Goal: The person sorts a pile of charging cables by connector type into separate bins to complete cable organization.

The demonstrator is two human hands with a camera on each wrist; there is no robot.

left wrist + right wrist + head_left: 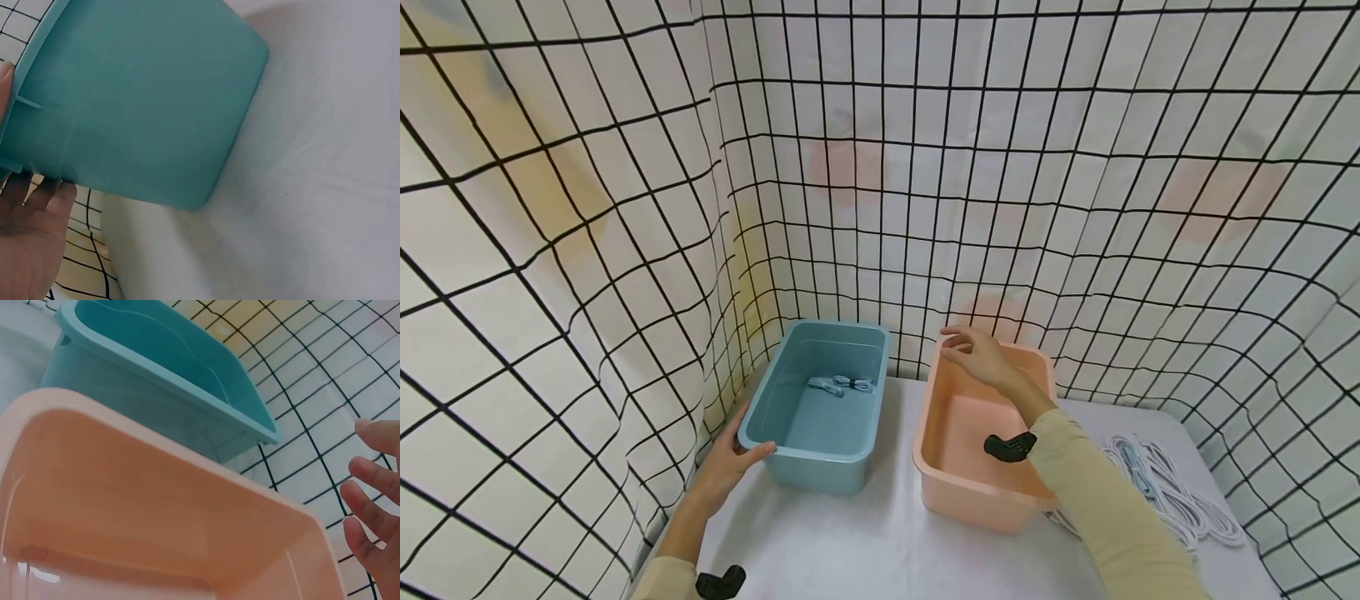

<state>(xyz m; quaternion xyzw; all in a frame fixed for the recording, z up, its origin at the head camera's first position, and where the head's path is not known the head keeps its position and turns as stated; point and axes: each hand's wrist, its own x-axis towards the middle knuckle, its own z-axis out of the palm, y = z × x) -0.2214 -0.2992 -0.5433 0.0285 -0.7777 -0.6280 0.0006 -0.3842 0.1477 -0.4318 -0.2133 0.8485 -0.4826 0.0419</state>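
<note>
A blue plastic bin [827, 471] stands on the left, and my left hand [724, 467] grips its near left corner. The thumb lies over the rim while the other fingers [59, 203] reach under it along the outer wall. Inside lie two small bundled cables [853, 383], pale in colour. My right hand [977, 357] hovers over the far left corner of a peach plastic bin [970, 504], its fingers [375, 475] spread and holding nothing. No object shows inside the visible part of the peach bin.
White cables [1180, 500] lie coiled in a pile right of the peach bin, a light blue one [1138, 471] among them. A black wire grid [910, 192] with white sheeting behind encloses the white table [880, 542] at the back and sides.
</note>
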